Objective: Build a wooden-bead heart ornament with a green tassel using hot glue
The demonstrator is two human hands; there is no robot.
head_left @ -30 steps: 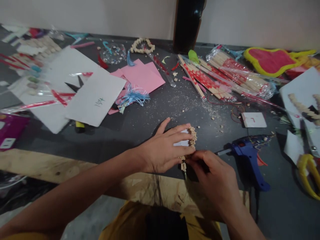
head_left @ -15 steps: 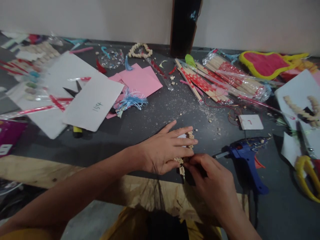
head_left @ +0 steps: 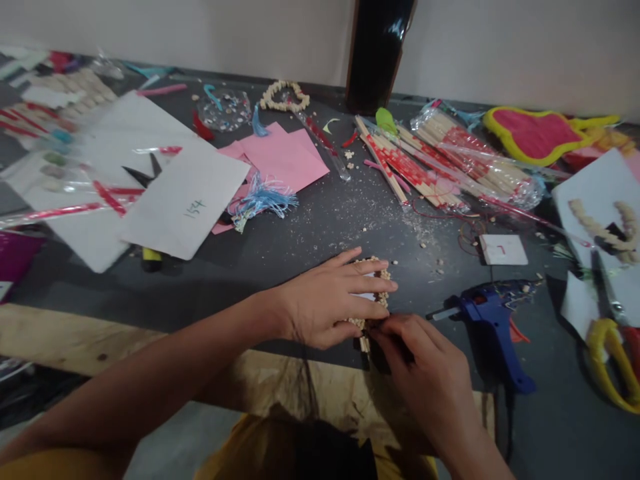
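My left hand (head_left: pixel 335 297) lies flat, fingers spread, over a small white piece edged with pale bead-like bits (head_left: pixel 383 288). Much of that piece is hidden under the palm and fingers. At its lower right edge my right hand (head_left: pixel 425 353) is closed in a pinch, the fingertips close to the left thumb. What the pinch holds, if anything, is hidden. Below the thumb a short pale stick-like end (head_left: pixel 364 344) sticks out. To the right a blue glue gun (head_left: pixel 493 327) lies on its side, its nozzle end covered in crumbs.
Scissors with yellow handles (head_left: pixel 607 353) lie at the right. Behind are bundled red-and-wood sticks (head_left: pixel 415 167), pink paper squares (head_left: pixel 285 160), a blue tassel (head_left: pixel 263 200) and a white card (head_left: pixel 187 207) marked 154. A dark post (head_left: pixel 377 60) stands at the back; crumbs litter the grey table.
The camera view has shifted slightly. My left fingers have shifted a little, showing more of the beaded top edge; my right hand stays pinched at the lower edge.
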